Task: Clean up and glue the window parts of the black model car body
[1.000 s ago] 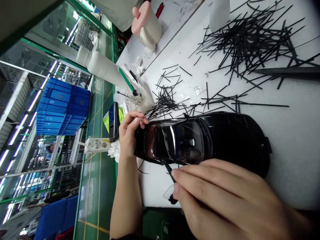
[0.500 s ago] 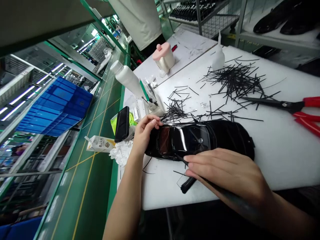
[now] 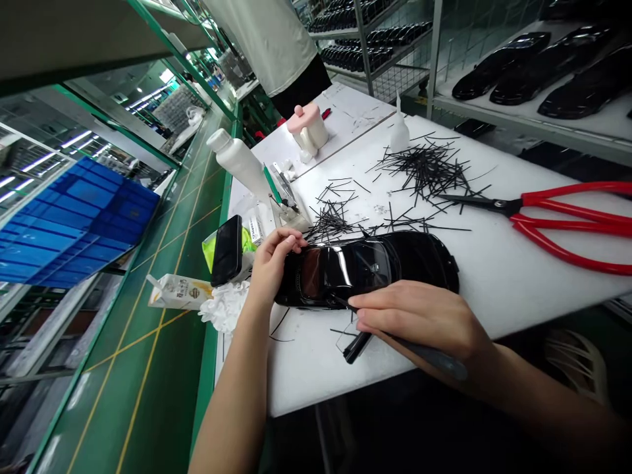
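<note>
A glossy black model car lies lengthwise in front of me on the white work surface. At its left end my left hand steadies it, fingers curled against the far side. My right hand pinches a slim dark hand tool with a rounded grey end. The tool's tip meets the car's near side, close to the brown-tinted window; what exactly it touches there is too small to make out. Below the tip lies a short black bar-shaped piece on the table.
Black thin strips lie in piles beyond the car. Red-handled scissors rest at right, and a white nozzle bottle stands behind. A phone, drink carton, white bottle and lidded cup line the left side.
The view has shifted right, so everything appears further left. The tool tip in my right hand has moved slightly leftward along the car's near side. My left hand stays at the car's end.
</note>
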